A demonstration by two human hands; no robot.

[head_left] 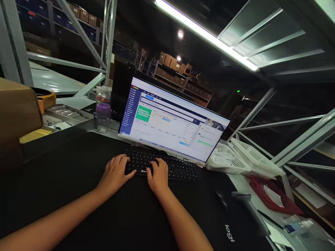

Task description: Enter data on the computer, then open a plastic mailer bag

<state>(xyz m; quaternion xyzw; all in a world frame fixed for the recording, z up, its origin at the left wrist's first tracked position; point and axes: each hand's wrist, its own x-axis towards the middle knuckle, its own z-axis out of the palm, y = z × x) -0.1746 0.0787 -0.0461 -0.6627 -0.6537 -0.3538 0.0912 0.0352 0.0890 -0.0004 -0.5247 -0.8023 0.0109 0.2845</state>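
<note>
A black keyboard lies on a dark desk mat below a lit monitor. My left hand rests at the keyboard's left end, fingers spread and holding nothing, thumb stretched toward the front edge. On the middle keys lies my right hand, its fingers apart and slightly bent, also with nothing in it. The screen shows a page with a long number, a green block and a chat window at its lower right.
At left stand a cardboard box, a tray of small items and a purple-lidded bottle. On the right are a black mouse, a handheld scanner, white baskets, a red bag and a clear bottle.
</note>
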